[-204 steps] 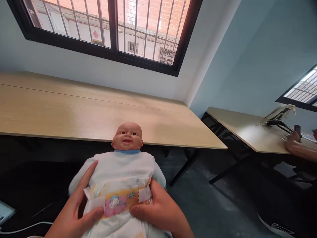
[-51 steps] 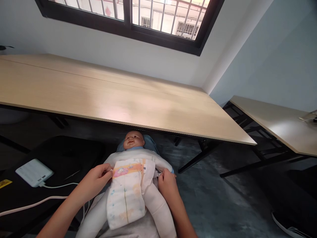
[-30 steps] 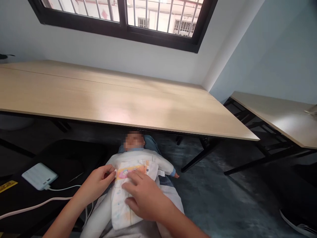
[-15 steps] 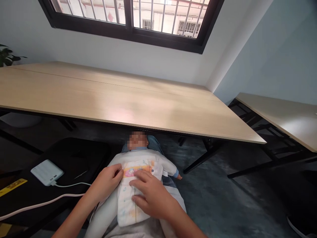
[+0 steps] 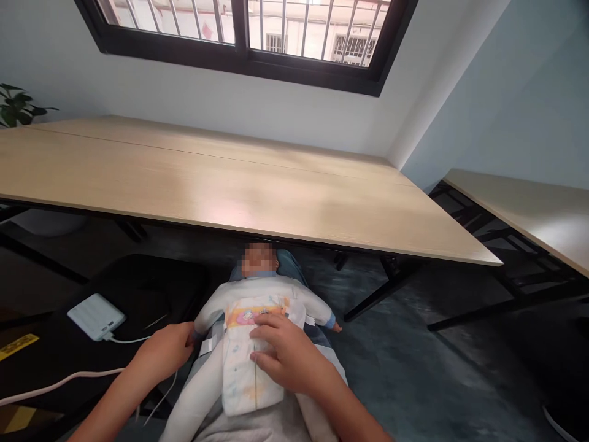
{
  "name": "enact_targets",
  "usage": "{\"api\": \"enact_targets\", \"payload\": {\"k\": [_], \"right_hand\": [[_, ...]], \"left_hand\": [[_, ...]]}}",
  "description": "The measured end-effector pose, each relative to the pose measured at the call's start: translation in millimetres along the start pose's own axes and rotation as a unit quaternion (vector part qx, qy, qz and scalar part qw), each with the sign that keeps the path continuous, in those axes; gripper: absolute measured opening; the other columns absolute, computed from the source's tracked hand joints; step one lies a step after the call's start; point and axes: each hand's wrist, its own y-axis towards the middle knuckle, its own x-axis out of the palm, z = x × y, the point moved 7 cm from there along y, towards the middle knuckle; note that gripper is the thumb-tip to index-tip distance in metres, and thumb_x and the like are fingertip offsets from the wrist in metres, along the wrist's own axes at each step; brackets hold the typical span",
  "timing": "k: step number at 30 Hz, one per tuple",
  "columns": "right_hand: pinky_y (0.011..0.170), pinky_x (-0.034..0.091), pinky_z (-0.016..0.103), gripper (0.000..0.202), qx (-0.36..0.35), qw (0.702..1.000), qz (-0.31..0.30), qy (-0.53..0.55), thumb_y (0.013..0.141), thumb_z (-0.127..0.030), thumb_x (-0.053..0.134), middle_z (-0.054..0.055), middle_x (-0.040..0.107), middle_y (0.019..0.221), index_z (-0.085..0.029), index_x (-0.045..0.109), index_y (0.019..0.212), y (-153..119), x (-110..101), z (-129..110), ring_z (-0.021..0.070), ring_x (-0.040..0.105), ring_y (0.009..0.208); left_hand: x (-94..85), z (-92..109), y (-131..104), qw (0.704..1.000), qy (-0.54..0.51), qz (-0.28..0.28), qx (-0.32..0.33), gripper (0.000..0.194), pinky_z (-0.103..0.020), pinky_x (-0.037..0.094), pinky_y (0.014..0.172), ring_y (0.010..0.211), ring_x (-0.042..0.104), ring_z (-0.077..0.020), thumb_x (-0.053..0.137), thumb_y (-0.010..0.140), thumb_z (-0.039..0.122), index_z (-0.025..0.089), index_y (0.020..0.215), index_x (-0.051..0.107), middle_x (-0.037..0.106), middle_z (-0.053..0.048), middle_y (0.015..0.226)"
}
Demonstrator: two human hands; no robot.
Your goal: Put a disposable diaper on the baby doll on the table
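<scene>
A small doll-like figure [image 5: 271, 286] in white clothes with blue cuffs lies on its back across my lap, its head by the table edge. On its front rests a white diaper [image 5: 239, 380] with an orange and pink printed band. My right hand [image 5: 288, 356] lies on the diaper, fingers spread and pressing lightly. To the left, my left hand [image 5: 170, 350] is closed around the end of the figure's sleeved arm, at the cuff; the small hand there is mostly hidden by my fingers.
A long wooden table [image 5: 276, 190] spans the view ahead, below a barred window [image 5: 239, 37]. At left, a black chair seat [image 5: 151, 282] carries a white power bank [image 5: 96, 316] with cables. Another table [image 5: 529, 202] stands at right above the dark floor [image 5: 391, 368].
My left hand has moved left, off the diaper's edge, to the figure's cuff. My right hand stays on the diaper. The view has shifted slightly.
</scene>
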Motion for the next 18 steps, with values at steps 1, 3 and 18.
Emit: {"api": "enact_targets", "payload": {"k": [1, 3, 18], "right_hand": [[0.113, 0.050, 0.042, 0.024, -0.003, 1.000, 0.013, 0.001, 0.096, -0.028, 0.069, 0.012, 0.071, 0.134, -0.020, 0.076, 0.117, 4.4, -6.2, -1.9, 0.0264, 0.063, 0.130], [0.111, 0.050, 0.040, 0.022, -0.021, 0.999, 0.046, -0.004, 0.096, -0.025, 0.066, 0.012, 0.072, 0.127, -0.019, 0.075, 0.115, 16.4, -21.0, -5.2, 0.0252, 0.064, 0.125], [0.068, 0.055, 0.018, 0.023, -0.127, 0.853, -0.395, 0.316, 0.082, -0.040, 0.081, -0.002, 0.076, 0.090, -0.023, 0.077, 0.096, -7.9, -5.8, -85.0, 0.0145, 0.074, 0.078]], "left_hand": [[-0.9, 1.8, -0.7, 1.000, 0.000, 0.005, 0.002, 0.012, -0.032, 0.031, 0.064, 0.076, 0.067, -0.0279, 0.052, 0.086, 0.022, 0.022, 0.076, 0.057, 0.073, -0.008, 0.081], [-9.0, 12.7, -1.2, 0.999, -0.013, 0.026, 0.014, 0.016, -0.032, 0.034, 0.066, 0.077, 0.068, -0.0267, 0.046, 0.090, 0.019, 0.023, 0.080, 0.058, 0.073, -0.007, 0.082], [-43.7, 115.8, -25.5, 0.904, -0.395, -0.013, 0.165, 0.039, -0.030, 0.049, 0.075, 0.085, 0.062, -0.0227, 0.051, 0.100, 0.054, 0.019, 0.098, 0.068, 0.067, -0.004, 0.090]]}}
